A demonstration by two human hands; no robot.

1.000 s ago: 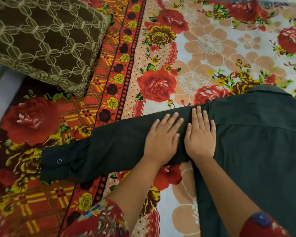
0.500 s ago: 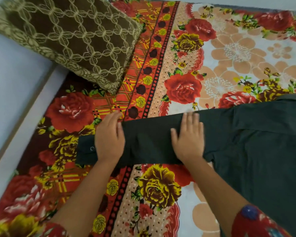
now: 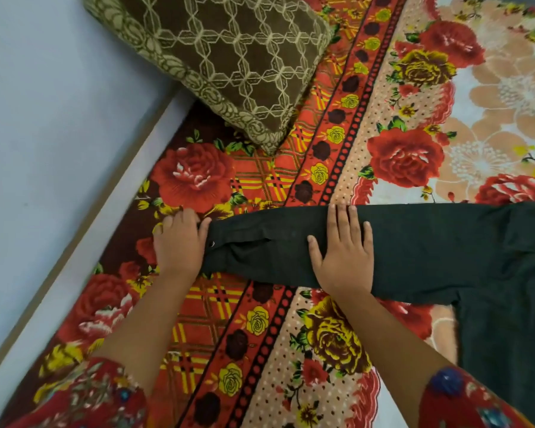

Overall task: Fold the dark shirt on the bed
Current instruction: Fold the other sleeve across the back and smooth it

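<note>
Left hand (image 3: 178,244) prone; right hand (image 3: 343,257) flat (fingers (image 3: 342,219) straight).

home bedroom | floral bedsheet (image 3: 408,156), brown pillow (image 3: 217,57), wall (image 3: 50,103)

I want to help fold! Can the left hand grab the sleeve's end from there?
Probably yes. The left hand lies right at the cuff of the dark shirt, thumb touching it, with nothing between. The right hand presses flat farther along the sleeve.

No legible text, seemingly
</note>
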